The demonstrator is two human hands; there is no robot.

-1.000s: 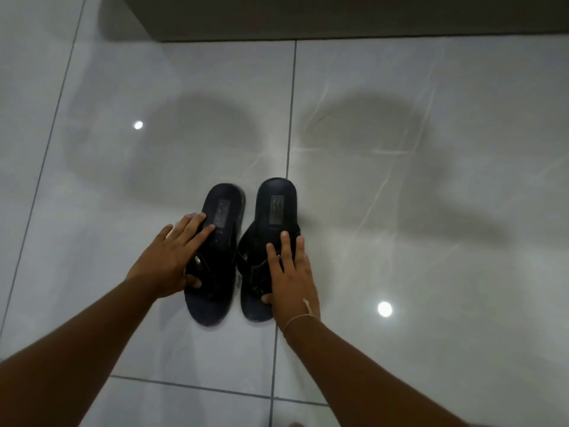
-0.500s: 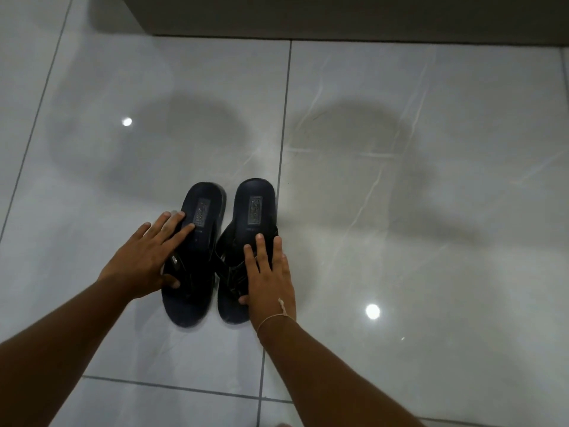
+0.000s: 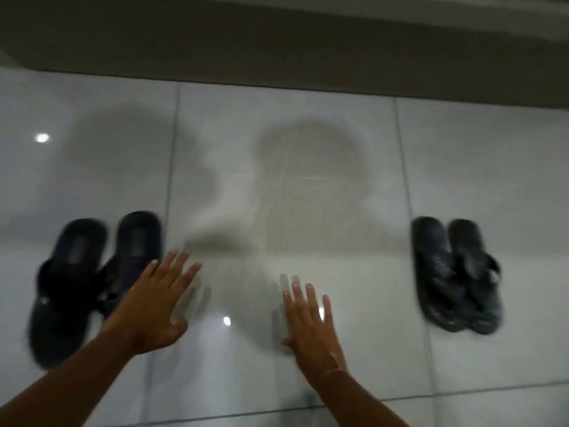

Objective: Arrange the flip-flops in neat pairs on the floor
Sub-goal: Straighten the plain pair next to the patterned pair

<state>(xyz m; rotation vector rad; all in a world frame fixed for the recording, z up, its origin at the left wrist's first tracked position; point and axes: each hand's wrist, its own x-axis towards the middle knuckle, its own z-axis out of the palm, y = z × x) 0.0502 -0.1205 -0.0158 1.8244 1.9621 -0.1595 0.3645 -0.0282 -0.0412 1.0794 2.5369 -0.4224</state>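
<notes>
The whole picture is smeared by motion, so fine detail is lost. Two pairs of dark flip-flops lie on a glossy pale tiled floor.

The left pair sits at the left side, its two sandals side by side with their toe ends toward the far wall. The left sandal of this pair reaches nearer than its partner and looks slightly angled; the right sandal lies just beside it, and their straps seem to meet in the middle, though the blur makes it hard to tell whether they touch.

The right pair lies well apart from the first, at the right side, with the two sandals pressed close together and roughly parallel, just right of a tile seam.

Between the pairs, both hands are over bare tile. The left hand is spread flat with fingers splayed, palm down, holding nothing; it overlaps the near right edge of the left pair in the picture, but whether it touches the sandal cannot be told. The right hand is likewise flat and spread, empty, well apart from the right pair. A thin thread or band circles its wrist.

A dark skirting strip runs along the far edge, and small bright light spots glint on the tiles.
</notes>
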